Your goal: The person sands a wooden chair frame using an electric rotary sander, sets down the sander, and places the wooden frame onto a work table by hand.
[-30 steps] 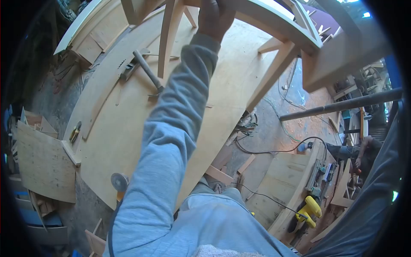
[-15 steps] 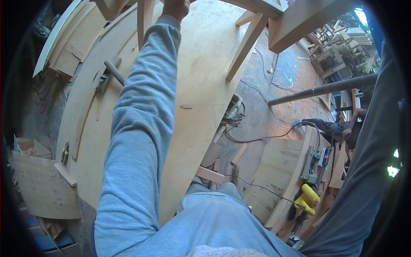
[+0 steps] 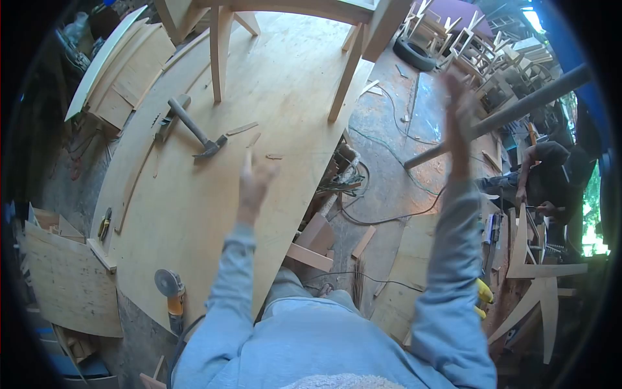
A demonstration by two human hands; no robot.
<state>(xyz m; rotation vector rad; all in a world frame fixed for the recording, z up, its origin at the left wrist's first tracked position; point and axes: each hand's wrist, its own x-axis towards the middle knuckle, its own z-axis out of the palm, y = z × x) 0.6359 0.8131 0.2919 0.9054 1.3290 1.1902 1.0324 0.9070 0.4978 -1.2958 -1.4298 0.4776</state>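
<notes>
My left hand (image 3: 256, 189) is over the plywood tabletop (image 3: 194, 227), blurred, its fingers apart and nothing visible in it. Close beyond its fingertips lie thin wood slivers (image 3: 273, 156) and a claw hammer (image 3: 194, 126). My right hand (image 3: 457, 123) is raised off the table's right side, near a grey pole (image 3: 499, 122). It is smeared by motion, but its fingers look stretched out and empty. At the far end, a wooden chair-like frame (image 3: 291, 8) stands on legs on the plywood; its top is cut off by the view, and neither hand touches it.
An angle grinder (image 3: 173, 298) and pliers (image 3: 105, 223) lie along the table's left side. Cables (image 3: 389, 223) and wood offcuts (image 3: 364, 242) are on the floor at right. Another person (image 3: 547, 168) works at the right. Several stacked chair frames (image 3: 492, 52) and a tire (image 3: 414, 55) are behind.
My left hand has come back from the wooden frame to above the tabletop. My right hand has come into view at right. The hammer's head and the grinder now show.
</notes>
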